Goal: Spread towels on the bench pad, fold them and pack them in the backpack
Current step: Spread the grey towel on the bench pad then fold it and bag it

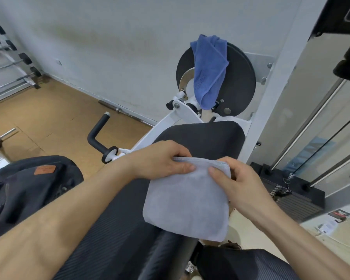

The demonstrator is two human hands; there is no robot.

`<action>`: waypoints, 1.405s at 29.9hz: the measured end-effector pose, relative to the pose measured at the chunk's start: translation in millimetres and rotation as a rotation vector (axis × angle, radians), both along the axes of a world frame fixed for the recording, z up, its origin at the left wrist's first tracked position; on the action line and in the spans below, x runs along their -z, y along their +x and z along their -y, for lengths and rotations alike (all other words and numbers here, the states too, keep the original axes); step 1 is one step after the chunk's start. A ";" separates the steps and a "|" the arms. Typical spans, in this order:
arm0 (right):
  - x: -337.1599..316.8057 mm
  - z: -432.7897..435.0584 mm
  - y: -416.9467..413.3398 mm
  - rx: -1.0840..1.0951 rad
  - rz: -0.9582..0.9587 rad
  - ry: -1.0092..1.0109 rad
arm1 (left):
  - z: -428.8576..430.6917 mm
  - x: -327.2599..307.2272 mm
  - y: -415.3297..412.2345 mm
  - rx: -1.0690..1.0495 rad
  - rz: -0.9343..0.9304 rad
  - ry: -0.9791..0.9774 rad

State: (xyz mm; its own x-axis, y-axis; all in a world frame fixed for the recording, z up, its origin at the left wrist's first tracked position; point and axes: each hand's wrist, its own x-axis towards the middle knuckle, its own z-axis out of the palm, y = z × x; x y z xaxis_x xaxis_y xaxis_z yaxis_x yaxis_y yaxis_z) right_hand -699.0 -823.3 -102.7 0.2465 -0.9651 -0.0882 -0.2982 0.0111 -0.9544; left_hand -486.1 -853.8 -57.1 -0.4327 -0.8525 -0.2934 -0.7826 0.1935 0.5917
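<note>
Both hands, left hand (162, 160) and right hand (236, 178), pinch the far edge of a folded grey towel (186, 203) on the bench pad (206, 136). Still unpacked; the backpack (28, 182) waits near left, and a blue towel (209, 71) hangs unfolded farther off.

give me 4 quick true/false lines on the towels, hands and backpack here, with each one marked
1. Both the left hand and the right hand pinch the grey towel at its top edge. True.
2. The blue towel lies spread flat on the bench pad. False: it hangs over the machine's black disc.
3. The grey towel is packed in the backpack. False: it is folded and in the hands, outside the backpack.
4. The backpack has a brown patch. True.
</note>
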 end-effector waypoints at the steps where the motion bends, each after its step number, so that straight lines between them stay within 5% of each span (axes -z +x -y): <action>1: 5.3 1.1 -0.1 0.053 -0.067 -0.030 | 4.5 6.9 -2.4 -0.015 0.004 -0.018; 12: 13.1 11.4 0.6 0.081 -0.426 -0.135 | 16.8 45.9 11.2 -0.257 -0.224 0.127; 31: 19.5 39.0 -6.9 0.008 -0.418 -0.028 | 18.6 65.6 -1.0 -0.294 0.038 -0.030; 36: 14.9 54.5 -10.9 -0.053 -0.278 0.173 | 19.6 64.7 5.9 -0.277 -0.010 0.118; 42: -3.8 73.1 -11.5 -0.249 -0.392 0.237 | 26.3 51.2 22.9 -0.258 -0.174 0.423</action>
